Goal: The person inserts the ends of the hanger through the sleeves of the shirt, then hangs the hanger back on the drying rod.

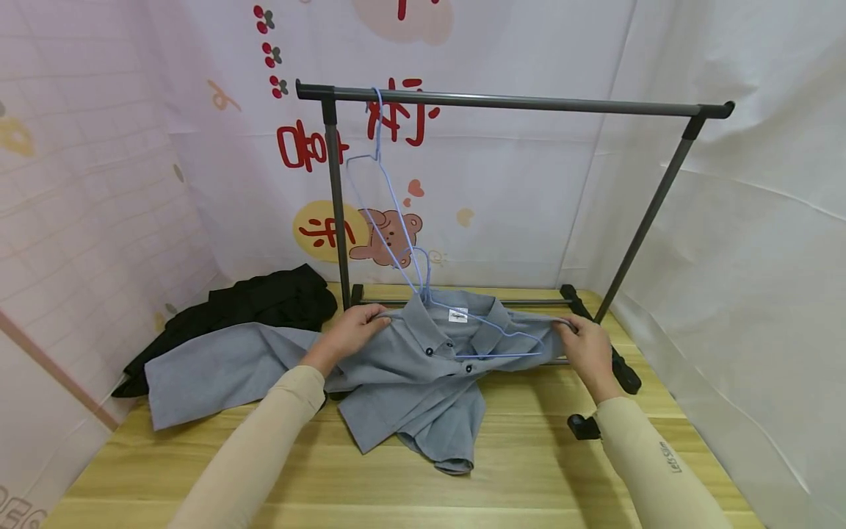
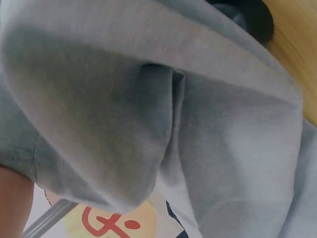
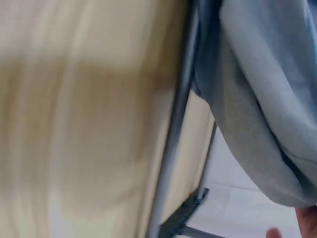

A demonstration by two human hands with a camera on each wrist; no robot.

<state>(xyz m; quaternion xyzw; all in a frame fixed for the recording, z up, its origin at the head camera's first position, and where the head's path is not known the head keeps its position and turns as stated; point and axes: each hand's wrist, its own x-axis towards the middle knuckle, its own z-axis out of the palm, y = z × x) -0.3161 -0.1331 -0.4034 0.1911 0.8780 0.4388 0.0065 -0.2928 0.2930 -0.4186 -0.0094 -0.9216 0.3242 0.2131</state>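
A grey-blue collared shirt [image 1: 429, 375] with dark buttons is held up by both shoulders, its lower part drooping toward the table. My left hand [image 1: 350, 334] pinches the shoulder on the left; in the left wrist view, grey cloth [image 2: 233, 139] fills most of the picture. On the other side, my right hand [image 1: 588, 349] grips the right shoulder edge, and its fingertips [image 3: 307, 220] show low in the right wrist view. A light-blue wire hanger [image 1: 499, 356] sits at the shirt's neck opening, its hook rising above the collar. How far it reaches into the left shoulder is hidden.
Behind the shirt stands a dark metal clothes rack [image 1: 515, 101] on the wooden table [image 1: 529, 477]. Another light-blue hanger [image 1: 396, 198] hangs from its rail at the left. A black garment [image 1: 264, 301] lies at the left, with grey cloth [image 1: 218, 367] spread before it.
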